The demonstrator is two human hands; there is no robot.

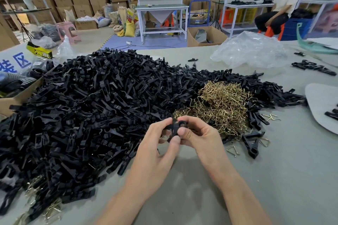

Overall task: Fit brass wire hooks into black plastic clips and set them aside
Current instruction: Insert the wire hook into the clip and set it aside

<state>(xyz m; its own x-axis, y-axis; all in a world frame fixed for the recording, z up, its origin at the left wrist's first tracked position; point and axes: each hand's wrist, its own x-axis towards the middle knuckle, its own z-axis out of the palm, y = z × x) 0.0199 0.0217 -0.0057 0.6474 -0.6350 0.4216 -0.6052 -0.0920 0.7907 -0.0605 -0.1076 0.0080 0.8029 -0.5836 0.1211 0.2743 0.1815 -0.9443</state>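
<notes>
Both hands meet over the table [274, 179] and pinch one black clip [173, 130] between them. The left hand [155, 146] has its thumb and curled fingers on the lower end. The right hand [200, 138] clamps the upper end with thumb and forefinger. Whether a hook already sits in this clip cannot be told, as the fingers hide it.

Left of the grip and beyond it spreads the clip pile [82, 106] – broad and deep, running under the left wrist. Just beyond the right hand lies the hook pile [223, 107], brass and tangled. Right of the grip a stray clip [253, 145] rests on the table with loose hooks [232, 150] near it. Far beyond to the right lies a crumpled bag [250, 51] – clear plastic.
</notes>
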